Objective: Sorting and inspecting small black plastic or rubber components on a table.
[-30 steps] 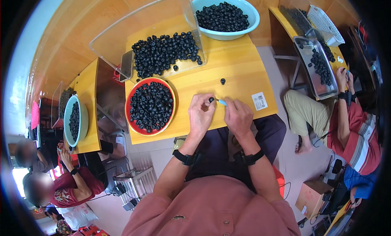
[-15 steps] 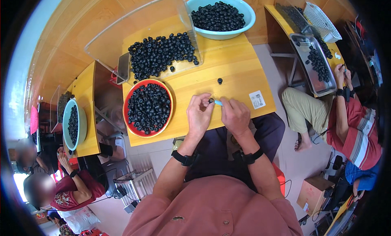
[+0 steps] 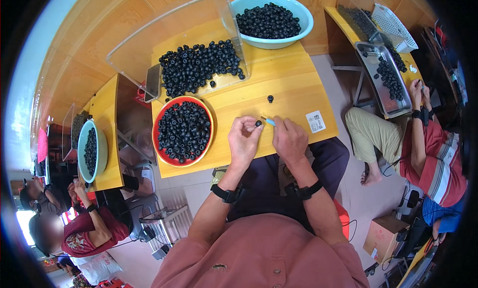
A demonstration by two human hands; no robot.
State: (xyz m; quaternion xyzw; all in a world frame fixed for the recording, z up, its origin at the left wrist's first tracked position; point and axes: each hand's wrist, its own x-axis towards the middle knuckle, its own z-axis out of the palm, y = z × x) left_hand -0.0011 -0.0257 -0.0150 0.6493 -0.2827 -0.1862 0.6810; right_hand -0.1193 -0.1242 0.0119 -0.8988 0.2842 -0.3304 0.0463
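Observation:
My left hand (image 3: 243, 143) pinches a small round black part (image 3: 258, 123) between thumb and fingers, over the front of the yellow table (image 3: 249, 99). In my right hand (image 3: 291, 141) is a slim tool with a light blue handle (image 3: 270, 122), its thin tip toward the black part and slightly apart from it. A single loose black part (image 3: 270, 98) lies just beyond my hands. To the left stands a red bowl with a yellow rim (image 3: 212, 131), full of the same black parts.
A clear plastic bin (image 3: 169, 20), lying with its open side toward me, has many black parts spilling forward. Behind it stands a light blue basin (image 3: 309, 27) heaped with more. A white label (image 3: 315, 121) is on the table's right. Co-workers sit at tables on both sides.
The blue-handled tool has drawn back a little from the black part, and its thin tip now shows. My left hand has turned the part slightly.

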